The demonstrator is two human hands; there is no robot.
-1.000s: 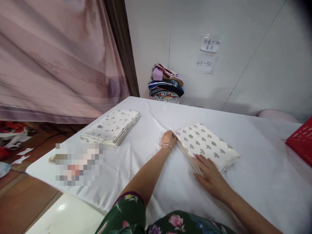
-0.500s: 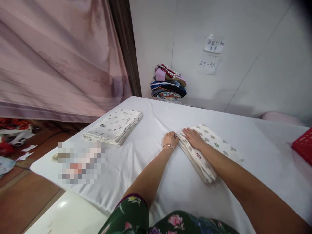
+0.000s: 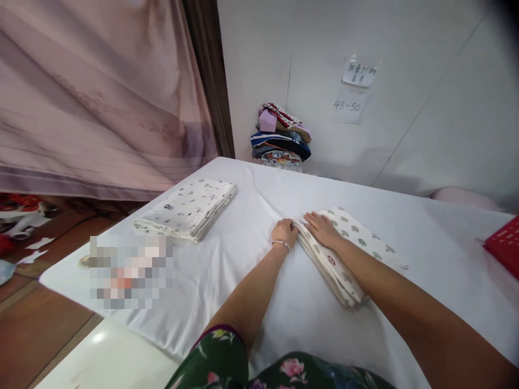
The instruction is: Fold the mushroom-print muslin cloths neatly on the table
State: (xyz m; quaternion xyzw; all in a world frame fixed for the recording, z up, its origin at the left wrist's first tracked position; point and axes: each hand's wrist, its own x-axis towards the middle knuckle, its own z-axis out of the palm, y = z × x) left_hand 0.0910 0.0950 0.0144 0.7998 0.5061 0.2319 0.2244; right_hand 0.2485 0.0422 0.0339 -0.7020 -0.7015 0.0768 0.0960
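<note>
A folded white cloth with grey-green clover prints point(image 3: 360, 243) lies on the white table point(image 3: 251, 254), right of centre. My left hand point(image 3: 285, 232), with a thin bracelet at the wrist, is curled against the cloth's near-left corner, fingers tucked at the stacked edges. My right hand point(image 3: 322, 229) lies flat on top of the same corner, fingers stretched out, and my forearm crosses over the cloth. A second folded white cloth with small dark prints point(image 3: 188, 208) rests further left on the table, untouched.
A pile of colourful folded fabrics point(image 3: 281, 138) stands at the far edge against the white wall. A red basket point(image 3: 505, 243) shows at the right edge. A pink curtain point(image 3: 101, 97) hangs at the left. A blurred patch lies at the table's left corner.
One second ago my right hand lay at the cloth's near edge; it moved up to the top left corner beside my left hand. Since half a second ago both hands have barely moved.
</note>
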